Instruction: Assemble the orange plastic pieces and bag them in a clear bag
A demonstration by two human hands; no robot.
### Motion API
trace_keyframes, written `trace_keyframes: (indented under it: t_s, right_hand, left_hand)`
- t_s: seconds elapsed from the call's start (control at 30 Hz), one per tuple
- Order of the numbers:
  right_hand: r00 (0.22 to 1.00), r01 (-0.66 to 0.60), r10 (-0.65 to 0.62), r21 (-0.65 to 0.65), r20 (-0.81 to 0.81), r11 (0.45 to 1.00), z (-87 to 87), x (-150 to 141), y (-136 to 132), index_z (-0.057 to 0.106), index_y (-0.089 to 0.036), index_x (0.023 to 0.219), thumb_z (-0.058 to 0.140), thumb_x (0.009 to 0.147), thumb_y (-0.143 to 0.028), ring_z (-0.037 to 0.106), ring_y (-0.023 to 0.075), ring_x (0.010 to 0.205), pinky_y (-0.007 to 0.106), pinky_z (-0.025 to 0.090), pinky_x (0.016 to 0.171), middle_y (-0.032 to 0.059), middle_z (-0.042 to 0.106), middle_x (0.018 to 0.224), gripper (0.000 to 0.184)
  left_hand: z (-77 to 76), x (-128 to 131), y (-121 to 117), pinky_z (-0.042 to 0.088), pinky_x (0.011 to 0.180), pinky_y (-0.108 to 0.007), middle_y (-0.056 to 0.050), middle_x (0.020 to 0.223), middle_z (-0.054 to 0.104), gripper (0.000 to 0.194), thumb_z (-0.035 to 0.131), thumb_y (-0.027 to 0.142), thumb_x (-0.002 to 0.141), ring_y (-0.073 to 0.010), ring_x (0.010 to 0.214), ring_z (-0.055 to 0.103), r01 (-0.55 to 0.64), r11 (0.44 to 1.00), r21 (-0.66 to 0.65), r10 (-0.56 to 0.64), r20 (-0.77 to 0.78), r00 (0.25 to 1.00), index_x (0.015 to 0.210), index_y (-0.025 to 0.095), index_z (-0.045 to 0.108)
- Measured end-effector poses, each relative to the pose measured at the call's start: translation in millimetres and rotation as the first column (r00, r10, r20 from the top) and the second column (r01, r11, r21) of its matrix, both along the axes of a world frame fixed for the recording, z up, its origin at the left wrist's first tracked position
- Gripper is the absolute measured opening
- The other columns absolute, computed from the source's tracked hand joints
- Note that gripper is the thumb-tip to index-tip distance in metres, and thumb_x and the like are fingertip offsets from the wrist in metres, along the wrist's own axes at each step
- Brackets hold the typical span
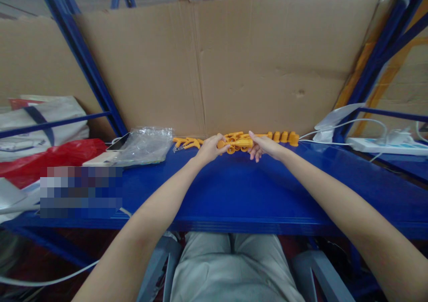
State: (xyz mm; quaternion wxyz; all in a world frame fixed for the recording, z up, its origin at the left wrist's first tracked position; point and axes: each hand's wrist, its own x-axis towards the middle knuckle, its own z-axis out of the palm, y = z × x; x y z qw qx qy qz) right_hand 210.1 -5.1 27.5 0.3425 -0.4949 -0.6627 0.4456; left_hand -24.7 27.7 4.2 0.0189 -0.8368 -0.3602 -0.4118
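Observation:
At the back of the blue tabletop, my left hand [211,147] is closed, with thumb and fingertips around the left end of an orange-yellow plastic assembly [241,143] that shows round, wheel-like parts along its lower side. My right hand [262,146] grips the assembly's right end. Its thumb lies along the top, and the fingers curl below, slightly apart. Left of my left hand lie branching orange plastic pieces [189,142] beside a small silvery chain or wire [178,149]. Beyond my right hand, several orange block-like pieces [284,138] stand in a row against the cardboard. My fingers partly hide the assembly.
A tall cardboard sheet [267,61] closes off the back of the blue table [234,195]. Clear plastic bags [147,146] and a red bag [67,157] lie left. A white power strip [384,145] with cables is at right. Blue metal posts [90,65] frame both sides.

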Motion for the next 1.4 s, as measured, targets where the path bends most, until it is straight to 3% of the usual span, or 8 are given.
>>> trace_keyframes:
  t_s: [0.07, 0.17, 0.3, 0.43, 0.67, 0.9, 1.23, 1.4]
  right_hand:
    - [0.999, -0.041, 0.041, -0.019, 0.017, 0.999, 3.2, 3, -2, 0.063, -0.014, 0.08, 0.035, 0.087, -0.072, 0.059, 0.0125, 0.043, 0.023, 0.044, 0.041, 0.0118, 0.07, 0.068, 0.064]
    - [0.997, -0.075, 0.075, 0.055, 0.003, 0.996, 8.6, 10, -6, 0.06, -0.016, 0.1, 0.062, 0.085, -0.05, 0.065, 0.0109, 0.054, 0.02, 0.046, 0.047, 0.0084, 0.073, 0.086, 0.037]
    - [0.997, -0.057, 0.063, 0.145, -0.036, 0.988, 9.5, 15, -5, 0.058, -0.019, 0.106, 0.08, 0.071, -0.029, 0.067, 0.0117, 0.062, 0.023, 0.052, 0.058, 0.0039, 0.073, 0.087, 0.043]
    - [0.998, -0.027, 0.035, 0.17, -0.045, 0.985, 5.0, 12, -1, 0.063, -0.017, 0.086, 0.075, 0.076, -0.043, 0.065, 0.0127, 0.058, 0.026, 0.053, 0.059, 0.0055, 0.073, 0.077, 0.03]
    - [0.999, 0.032, -0.027, 0.124, -0.039, 0.992, 4.2, 3, -2, 0.058, -0.019, 0.067, 0.054, 0.08, -0.068, 0.061, 0.0147, 0.047, 0.027, 0.05, 0.049, 0.0082, 0.068, 0.058, 0.051]
    - [0.997, -0.007, 0.022, 0.201, -0.071, 0.98, 6.5, 9, -2, 0.061, -0.02, 0.099, 0.077, 0.073, -0.041, 0.064, 0.0114, 0.055, 0.024, 0.051, 0.052, 0.0041, 0.072, 0.084, 0.037]
    - [0.999, 0.025, -0.018, 0.275, -0.027, 0.961, 7.4, 3, -5, 0.066, -0.017, 0.08, 0.073, 0.076, -0.041, 0.058, 0.0108, 0.049, 0.023, 0.05, 0.053, 0.0026, 0.068, 0.063, 0.025]
    - [0.998, 0.031, -0.016, 0.283, -0.053, 0.959, 5.3, 4, -3, 0.063, -0.018, 0.082, 0.069, 0.079, -0.041, 0.058, 0.0098, 0.051, 0.023, 0.049, 0.053, 0.0025, 0.068, 0.066, 0.025]
  left_hand:
    - [0.3, -1, 1, 0.041, 0.066, -0.024, 0.003, 0.068, 0.061, 0.018, 0.062, 0.036, 0.082, -0.0141, 0.066, 0.057, 0.008, 1.0, -0.019, -0.008, 0.0, 1.0, 0.086, 0.02, 0.054]
    - [0.8, -1, 1, 0.041, 0.064, -0.024, 0.003, 0.067, 0.06, 0.018, 0.062, 0.036, 0.083, -0.014, 0.065, 0.057, 0.006, 1.0, -0.029, -0.006, 0.001, 1.0, 0.086, 0.02, 0.054]
    - [0.9, -1, 0, 0.04, 0.063, -0.023, 0.004, 0.065, 0.059, 0.018, 0.062, 0.036, 0.082, -0.0137, 0.064, 0.056, -0.011, 1.0, -0.024, 0.011, 0.002, 1.0, 0.085, 0.021, 0.053]
    - [1.1, 0, -2, 0.04, 0.064, -0.024, 0.004, 0.066, 0.059, 0.017, 0.062, 0.035, 0.081, -0.0138, 0.065, 0.056, -0.031, 1.0, -0.004, 0.031, 0.008, 0.999, 0.084, 0.021, 0.053]
    - [2.6, 0, -2, 0.04, 0.063, -0.023, 0.004, 0.066, 0.059, 0.017, 0.062, 0.036, 0.081, -0.0132, 0.064, 0.055, -0.011, 1.0, -0.026, 0.012, 0.024, 1.0, 0.083, 0.021, 0.052]
    - [4.3, -1, -1, 0.039, 0.061, -0.023, 0.005, 0.061, 0.057, 0.017, 0.062, 0.034, 0.081, -0.0128, 0.06, 0.054, -0.011, 0.998, -0.064, 0.013, 0.031, 0.999, 0.082, 0.021, 0.052]
    - [4.3, -2, -2, 0.04, 0.064, -0.024, 0.003, 0.068, 0.06, 0.017, 0.063, 0.034, 0.08, -0.0138, 0.066, 0.056, -0.007, 1.0, -0.018, 0.008, 0.018, 1.0, 0.082, 0.021, 0.053]
    - [6.3, -2, -2, 0.039, 0.06, -0.023, 0.005, 0.061, 0.056, 0.018, 0.063, 0.035, 0.079, -0.0126, 0.061, 0.053, -0.001, 0.998, -0.055, 0.004, 0.047, 0.999, 0.081, 0.021, 0.052]
